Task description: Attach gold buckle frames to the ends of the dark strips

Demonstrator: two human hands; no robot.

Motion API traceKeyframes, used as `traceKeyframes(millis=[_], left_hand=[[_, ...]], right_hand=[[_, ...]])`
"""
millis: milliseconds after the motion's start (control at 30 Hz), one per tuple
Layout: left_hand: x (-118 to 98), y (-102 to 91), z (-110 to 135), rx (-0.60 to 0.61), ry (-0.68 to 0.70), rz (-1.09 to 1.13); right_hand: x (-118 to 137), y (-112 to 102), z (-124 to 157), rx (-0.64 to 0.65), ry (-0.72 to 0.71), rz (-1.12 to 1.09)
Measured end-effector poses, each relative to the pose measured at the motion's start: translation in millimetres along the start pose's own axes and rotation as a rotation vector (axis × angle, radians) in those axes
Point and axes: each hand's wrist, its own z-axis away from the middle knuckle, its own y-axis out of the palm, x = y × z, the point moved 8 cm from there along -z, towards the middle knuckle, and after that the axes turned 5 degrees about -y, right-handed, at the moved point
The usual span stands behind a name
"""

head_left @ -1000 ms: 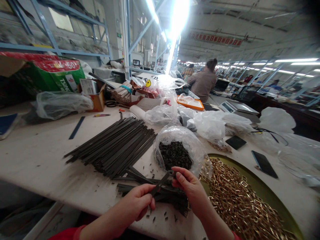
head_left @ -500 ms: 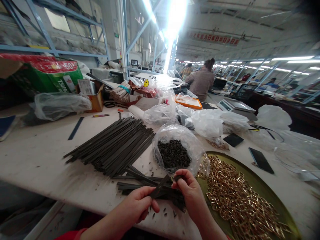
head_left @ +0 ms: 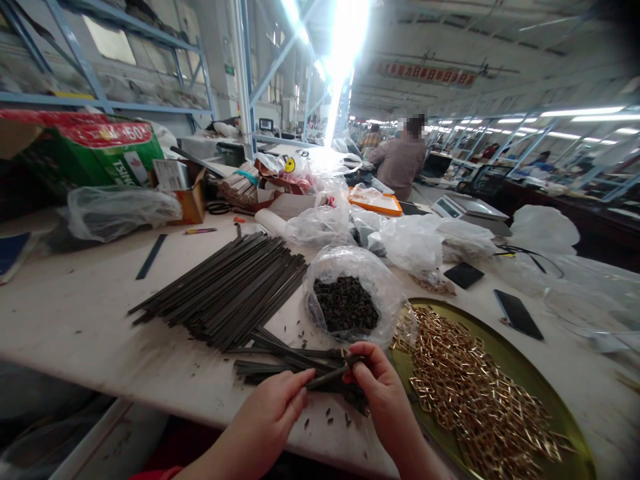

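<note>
My left hand (head_left: 280, 410) is closed, thumb and fingers pinching one end of a dark flat strap (head_left: 324, 380). At the strap's other end, my right hand (head_left: 377, 377) grips it with bent fingers. Whether a small part sits inside the right fingertips is hidden. Just under both hands lie several more dark straps (head_left: 260, 371) in a loose bundle. Behind them stands an open clear plastic bag (head_left: 393, 293) of small black loops (head_left: 345, 307). Close to my right hand, gold rectangular buckles (head_left: 465, 393) are heaped on a round olive-coloured tray (head_left: 520, 353).
A big pile of dark straps (head_left: 225, 287) lies to the left. Small dark bits are scattered near the table's front edge. Beyond are plastic bags (head_left: 410, 240), a phone (head_left: 517, 313), a scale (head_left: 470, 210) and a carton (head_left: 193, 197). A person (head_left: 403, 160) is further back.
My left hand has turned, and its fingers have drawn together. The strap has dropped from a raised slant to lie flatter between my hands. My right hand has moved slightly downward.
</note>
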Motion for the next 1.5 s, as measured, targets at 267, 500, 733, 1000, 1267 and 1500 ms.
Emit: traceKeyframes(millis=[267, 500, 733, 1000, 1267, 1500], left_hand=[[-20.2, -1.0, 5.7, -0.182, 0.179, -0.538], [-24.7, -1.4, 7.2, -0.329, 0.288, -0.704], [-18.2, -2.3, 3.8, -0.086, 0.092, -0.355], [-7.2, -1.2, 0.0, 0.022, -0.102, -0.122], [6.2, 9.0, 0.1, 0.148, -0.204, 0.199], [7.0, 16.3, 2.3, 0.226, -0.292, 0.420]], right_hand=[[-2.7, 0.5, 1.7, -0.016, 0.014, -0.088], [-14.4, -3.2, 0.7, -0.006, 0.040, -0.128], [-23.0, -1.4, 5.6, 0.018, 0.127, -0.274], [-18.7, 19.1, 14.3, 0.040, 0.164, -0.424], [-23.0, 17.6, 15.3, 0.032, 0.207, -0.390], [-20.9, 21.2, 17.1, -0.013, 0.256, -0.538]])
